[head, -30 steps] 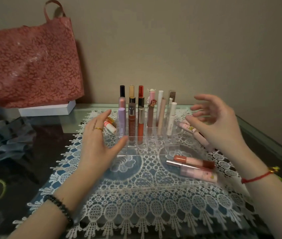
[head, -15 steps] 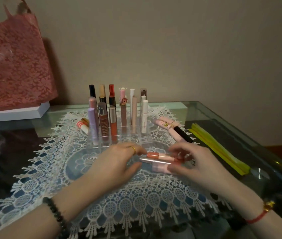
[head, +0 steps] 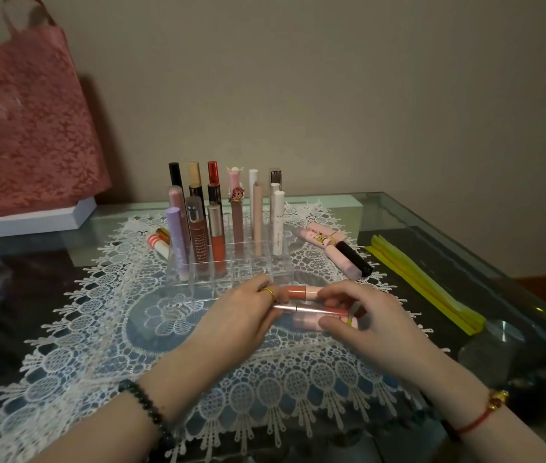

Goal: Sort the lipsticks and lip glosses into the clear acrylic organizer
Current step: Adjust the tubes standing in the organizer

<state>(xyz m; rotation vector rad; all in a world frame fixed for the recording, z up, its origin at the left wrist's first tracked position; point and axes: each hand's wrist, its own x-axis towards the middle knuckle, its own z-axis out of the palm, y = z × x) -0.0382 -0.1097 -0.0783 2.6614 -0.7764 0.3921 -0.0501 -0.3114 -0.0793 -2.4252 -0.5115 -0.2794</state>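
The clear acrylic organizer [head: 265,266] stands mid-table on the lace mat, its back rows holding several upright lipsticks and glosses. In front of it lie three loose tubes side by side: a coral-capped one [head: 301,290], a slim rose-gold gloss [head: 311,309] and a pale pink one [head: 305,323]. My left hand [head: 245,315] pinches the slim gloss at its left end. My right hand [head: 375,322] curls over the right ends of the three tubes, with its thumb under the pale pink one. The tubes' right ends are hidden.
More loose pink tubes and a black tube [head: 353,257] lie right of the organizer, and two small tubes [head: 158,242] lie to its left. A red bag [head: 24,128] on a white box stands back left. A yellow folded strip [head: 425,285] lies along the glass table's right side.
Both hands came down from beside the organizer to the three tubes in front of it and closed on their ends. The view shifted slightly to the right.
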